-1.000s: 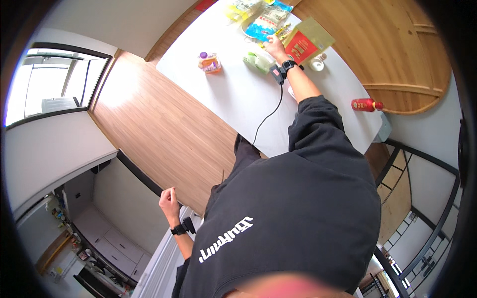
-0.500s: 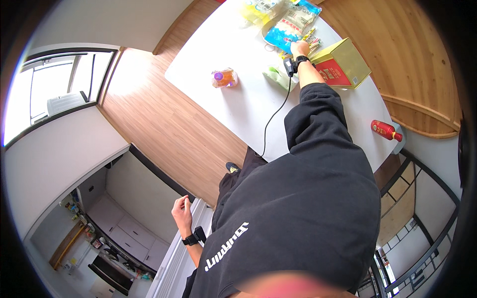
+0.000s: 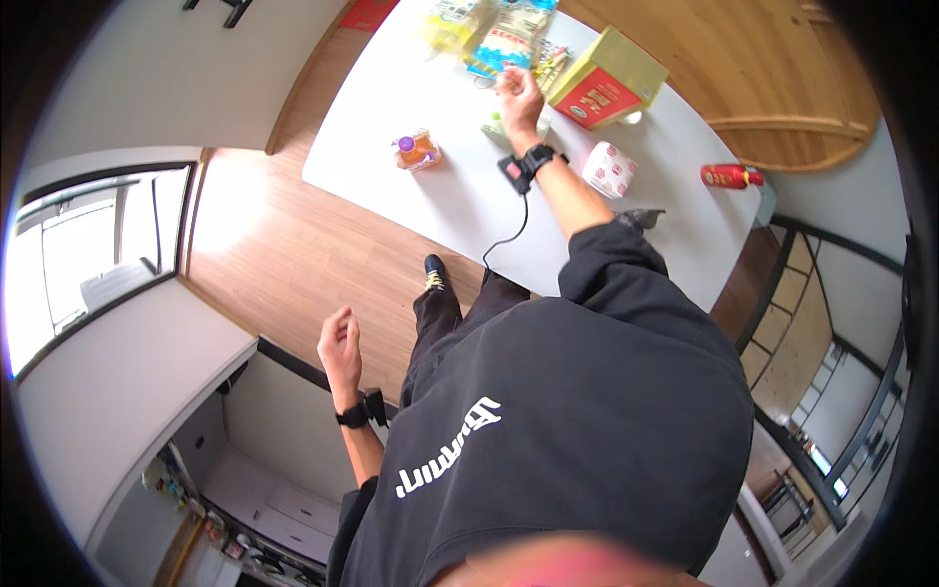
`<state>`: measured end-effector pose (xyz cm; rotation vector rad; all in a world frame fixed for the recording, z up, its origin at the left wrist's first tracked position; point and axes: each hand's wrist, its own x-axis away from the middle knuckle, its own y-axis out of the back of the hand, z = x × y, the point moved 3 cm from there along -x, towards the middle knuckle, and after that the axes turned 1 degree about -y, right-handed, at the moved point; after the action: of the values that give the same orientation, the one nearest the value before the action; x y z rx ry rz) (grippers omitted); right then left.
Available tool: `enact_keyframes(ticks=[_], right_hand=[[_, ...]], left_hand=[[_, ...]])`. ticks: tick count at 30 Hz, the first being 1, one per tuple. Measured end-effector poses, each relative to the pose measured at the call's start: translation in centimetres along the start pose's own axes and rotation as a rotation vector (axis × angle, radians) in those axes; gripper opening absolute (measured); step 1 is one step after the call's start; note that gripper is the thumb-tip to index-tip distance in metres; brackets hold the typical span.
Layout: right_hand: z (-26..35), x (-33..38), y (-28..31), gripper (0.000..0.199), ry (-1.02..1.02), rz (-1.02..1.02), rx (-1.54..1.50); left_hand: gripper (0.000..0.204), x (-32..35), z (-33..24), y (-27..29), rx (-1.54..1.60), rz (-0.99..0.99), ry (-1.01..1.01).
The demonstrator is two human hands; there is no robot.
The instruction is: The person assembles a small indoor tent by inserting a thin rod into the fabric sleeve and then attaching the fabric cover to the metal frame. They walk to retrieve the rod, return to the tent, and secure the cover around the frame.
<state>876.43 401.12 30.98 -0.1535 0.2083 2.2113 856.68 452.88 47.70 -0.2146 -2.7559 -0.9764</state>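
Observation:
My right hand [image 3: 520, 96] is over the table's far side, its fingers pinched around a thin yellow stick-shaped packet [image 3: 481, 67], blurred by motion. Just beyond it lies a blue and white bag [image 3: 516, 34], with a heap of small slim packets [image 3: 551, 65] to its right. Under the hand, partly covered by it, is a pale green and clear soft pack [image 3: 497, 127]. My left hand [image 3: 340, 354] hangs by my left side, away from the table, fingers loosely bent and holding nothing.
On the white table [image 3: 391, 210] are a bottle of orange drink [image 3: 417, 150], a gold and red box [image 3: 611, 83], a white patterned tissue pack [image 3: 609, 170], a red bottle lying down [image 3: 731, 176] and a yellow clear bag [image 3: 452, 27]. A black cable [image 3: 509, 240] runs from my right wrist.
My right hand has drawn back from the small packets toward me, bringing the yellow stick-shaped packet. My left hand has loosened from a closer curl. The view has shifted, showing the tissue pack.

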Motion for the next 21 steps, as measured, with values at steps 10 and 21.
enact_keyframes(ticks=[10,21], right_hand=[[16.3,19.5,8.2,0.011,-0.430,0.144,-0.984],[18.2,32.9,7.6,0.010,-0.373,-0.018,-0.996]], left_hand=[[0.058,-12.4,-6.8,-3.7,0.599,0.497,-0.353],[0.056,-6.0,-12.5,-17.3,1.089,0.886,0.064]])
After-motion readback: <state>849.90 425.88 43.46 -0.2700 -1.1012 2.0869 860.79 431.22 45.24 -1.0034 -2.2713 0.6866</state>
